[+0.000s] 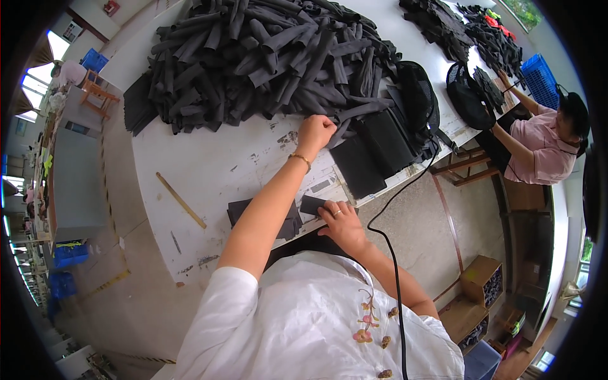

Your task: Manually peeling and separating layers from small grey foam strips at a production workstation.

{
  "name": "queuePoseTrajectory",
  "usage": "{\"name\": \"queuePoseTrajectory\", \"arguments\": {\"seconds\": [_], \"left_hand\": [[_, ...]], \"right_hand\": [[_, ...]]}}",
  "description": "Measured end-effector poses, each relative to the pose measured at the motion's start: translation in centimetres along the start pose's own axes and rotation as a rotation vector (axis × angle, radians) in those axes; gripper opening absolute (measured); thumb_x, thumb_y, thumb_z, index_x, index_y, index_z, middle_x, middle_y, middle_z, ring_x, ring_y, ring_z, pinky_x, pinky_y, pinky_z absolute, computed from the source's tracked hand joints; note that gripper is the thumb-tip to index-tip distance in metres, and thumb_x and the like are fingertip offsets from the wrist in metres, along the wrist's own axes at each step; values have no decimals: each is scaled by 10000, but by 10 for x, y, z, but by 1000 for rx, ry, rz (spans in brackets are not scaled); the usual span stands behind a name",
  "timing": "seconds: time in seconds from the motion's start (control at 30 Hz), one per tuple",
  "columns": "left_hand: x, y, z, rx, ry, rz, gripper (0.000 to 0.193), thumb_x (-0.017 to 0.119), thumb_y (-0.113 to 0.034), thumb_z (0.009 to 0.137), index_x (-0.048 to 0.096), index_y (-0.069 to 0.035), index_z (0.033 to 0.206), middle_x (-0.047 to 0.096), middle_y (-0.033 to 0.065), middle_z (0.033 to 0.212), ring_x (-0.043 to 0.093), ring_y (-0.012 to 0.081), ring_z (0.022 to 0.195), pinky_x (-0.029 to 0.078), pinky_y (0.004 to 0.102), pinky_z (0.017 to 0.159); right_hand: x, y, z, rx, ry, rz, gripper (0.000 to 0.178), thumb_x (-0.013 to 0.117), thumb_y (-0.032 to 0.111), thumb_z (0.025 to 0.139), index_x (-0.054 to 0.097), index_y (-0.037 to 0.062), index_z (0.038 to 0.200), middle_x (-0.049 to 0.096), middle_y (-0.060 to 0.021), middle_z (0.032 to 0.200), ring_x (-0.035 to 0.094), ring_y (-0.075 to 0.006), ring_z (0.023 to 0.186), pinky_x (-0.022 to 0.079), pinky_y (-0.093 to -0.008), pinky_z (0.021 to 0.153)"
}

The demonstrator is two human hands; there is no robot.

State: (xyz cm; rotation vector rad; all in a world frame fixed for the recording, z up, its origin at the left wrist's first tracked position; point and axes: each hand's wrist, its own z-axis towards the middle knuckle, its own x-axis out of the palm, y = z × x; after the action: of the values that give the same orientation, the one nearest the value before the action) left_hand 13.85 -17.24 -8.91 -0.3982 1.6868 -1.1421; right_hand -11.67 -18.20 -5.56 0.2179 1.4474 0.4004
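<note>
A large heap of dark grey fabric pieces (278,57), many of them rolled or folded into tubes, covers the far part of the white table (190,164). My left hand (316,134), with a bracelet at its wrist, is closed at the heap's near edge, its fingertips pinching the end of a dark piece. Near the table's front edge, my right hand (344,227), wearing a ring, grips a small folded dark fabric piece (312,204) between thumb and fingers. Beside it, partly behind my left forearm, lies a small stack of flat dark pieces (288,225).
Flat black panels (364,161) are stacked right of my hands, near a black mesh bag (418,95). A wooden stick (181,200) lies at the left. A black cable (382,234) hangs past my right arm. A co-worker (538,142) sits at the right, near a blue crate (539,79).
</note>
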Motion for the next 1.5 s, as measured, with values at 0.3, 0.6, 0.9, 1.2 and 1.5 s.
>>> {"name": "queuePoseTrajectory", "arguments": {"seconds": [0.3,0.6,0.9,1.2,1.5], "left_hand": [[-110,-15,-72,-350,212,-762,284,580,-110,923,531,51,1152,698,191,884,708,254,788,574,330,656],[-170,13,-147,-364,-254,-1417,229,659,-91,901,608,-9,1108,675,93,956,664,210,888,554,311,798],[-175,16,-162,-398,-259,-1455,167,702,-137,887,626,-29,989,682,103,969,675,235,938,557,354,844],[-171,3,-158,-391,-240,-1337,233,663,-150,915,583,21,1052,680,161,1035,690,258,929,586,336,829],[-165,7,-163,-428,-143,-1388,222,645,-124,918,560,17,1066,662,195,1080,677,258,984,589,363,842]], "right_hand": [[-23,-17,9,83,-403,246,230,598,-75,725,631,48,916,630,-94,954,582,-299,894,474,-400,780],[-48,38,77,207,-357,801,273,667,71,895,480,21,1087,537,-143,973,526,-265,841,446,-329,759],[-47,62,83,201,-348,715,432,763,41,773,591,39,1169,610,-152,975,556,-286,852,461,-354,739],[-65,65,99,-108,-407,300,362,760,91,758,696,97,1114,638,-30,945,560,-214,844,406,-335,776],[-64,57,105,-158,-488,56,312,744,126,761,692,121,1068,613,3,910,557,-207,838,408,-358,761]]}}
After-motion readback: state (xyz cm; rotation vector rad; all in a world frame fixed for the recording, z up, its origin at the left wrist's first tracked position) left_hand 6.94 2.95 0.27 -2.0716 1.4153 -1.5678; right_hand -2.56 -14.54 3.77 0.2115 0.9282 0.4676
